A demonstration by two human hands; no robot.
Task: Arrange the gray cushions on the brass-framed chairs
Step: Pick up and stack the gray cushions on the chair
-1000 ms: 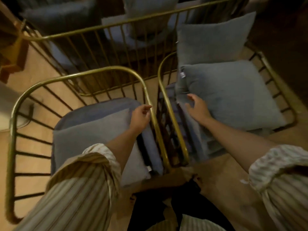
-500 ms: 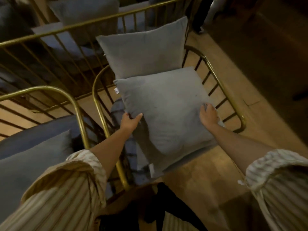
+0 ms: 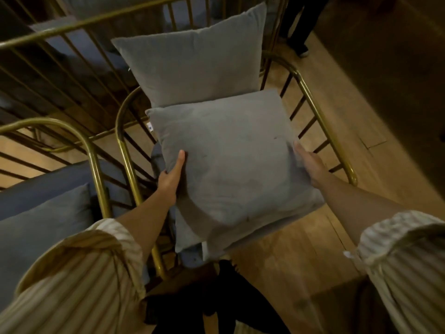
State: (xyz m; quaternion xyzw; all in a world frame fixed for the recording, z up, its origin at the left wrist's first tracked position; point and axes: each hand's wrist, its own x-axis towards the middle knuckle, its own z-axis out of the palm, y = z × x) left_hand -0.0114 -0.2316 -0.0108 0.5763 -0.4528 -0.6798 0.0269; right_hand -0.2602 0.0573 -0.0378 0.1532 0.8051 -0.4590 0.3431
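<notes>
Since a moment ago we've shifted closer; left hand (image 3: 171,180) and right hand (image 3: 310,166) clasp the front cushion (image 3: 236,169) by opposite edges, squaring it on the chair (image 3: 320,114) seat before the back cushion (image 3: 195,61).

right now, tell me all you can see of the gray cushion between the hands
The front gray cushion is square, soft, of a plain velvety-looking fabric, with a small white tag at its far left corner. It lies tilted over the seat of the brass-framed chair. The left hand has a grip on its left edge, the right hand presses its right edge. Its far edge overlaps the upright back cushion.
</notes>
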